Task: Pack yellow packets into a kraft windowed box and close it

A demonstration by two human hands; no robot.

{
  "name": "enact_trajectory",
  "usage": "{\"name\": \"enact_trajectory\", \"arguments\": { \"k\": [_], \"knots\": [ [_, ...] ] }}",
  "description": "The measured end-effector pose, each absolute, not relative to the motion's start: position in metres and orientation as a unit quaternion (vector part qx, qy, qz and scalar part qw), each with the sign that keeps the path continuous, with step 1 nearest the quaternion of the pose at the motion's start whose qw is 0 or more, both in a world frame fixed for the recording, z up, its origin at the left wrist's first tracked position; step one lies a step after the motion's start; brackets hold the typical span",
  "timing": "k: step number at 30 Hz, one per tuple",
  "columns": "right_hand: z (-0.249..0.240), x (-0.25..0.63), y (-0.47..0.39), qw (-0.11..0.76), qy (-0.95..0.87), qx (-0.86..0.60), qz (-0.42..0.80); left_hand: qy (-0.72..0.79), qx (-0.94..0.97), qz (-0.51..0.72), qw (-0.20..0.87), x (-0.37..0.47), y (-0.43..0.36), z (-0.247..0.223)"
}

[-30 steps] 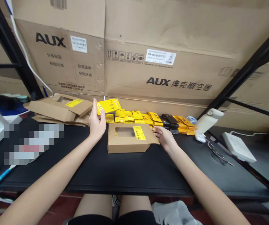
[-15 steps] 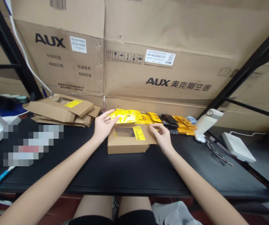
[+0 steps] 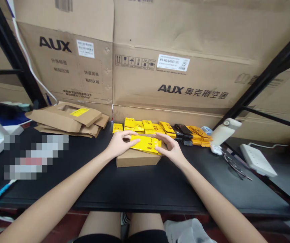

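Note:
A flat yellow packet (image 3: 145, 144) with dark lettering lies across the top of a small brown cardboard box (image 3: 137, 158) on the black table (image 3: 140, 185). My left hand (image 3: 119, 144) grips the packet's left end with thumb and fingers. The packet's right end is pinched by my right hand (image 3: 171, 148). The packet hides most of the box's top.
A row of yellow and black packets (image 3: 165, 130) lies behind the box against big AUX cartons (image 3: 175, 64). Flattened brown boxes (image 3: 66, 118) are stacked at the back left. A white device (image 3: 224, 131), scissors (image 3: 233, 164) and a white power strip (image 3: 257, 159) sit at right.
My left hand brought the yellow packet down from the air onto the box top. My right hand left the box's side flap and took the packet's right end.

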State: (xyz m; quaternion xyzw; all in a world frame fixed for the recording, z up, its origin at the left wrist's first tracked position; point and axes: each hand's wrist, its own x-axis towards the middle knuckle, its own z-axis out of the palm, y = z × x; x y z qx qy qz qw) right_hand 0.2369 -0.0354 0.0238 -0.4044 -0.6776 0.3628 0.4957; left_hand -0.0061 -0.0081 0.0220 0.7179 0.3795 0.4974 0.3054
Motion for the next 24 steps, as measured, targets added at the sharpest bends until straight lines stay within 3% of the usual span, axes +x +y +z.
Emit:
{"name": "enact_trajectory", "arguments": {
  "k": [10, 14, 19, 24],
  "knots": [
    [0.027, 0.236, -0.033, 0.504, -0.69, -0.398, 0.334, 0.348, 0.675, 0.521, 0.389, -0.006, -0.001, 0.018],
    [0.026, 0.237, -0.033, 0.506, -0.683, -0.421, 0.316, 0.411, 0.661, 0.549, 0.303, -0.018, 0.007, 0.021],
    [0.023, 0.24, -0.033, 0.485, -0.704, -0.422, 0.303, 0.553, 0.718, 0.409, 0.104, -0.043, 0.014, 0.034],
    [0.019, 0.242, -0.03, 0.471, -0.714, -0.42, 0.302, 0.603, 0.722, 0.278, 0.193, -0.05, 0.013, 0.039]
  ]
}}
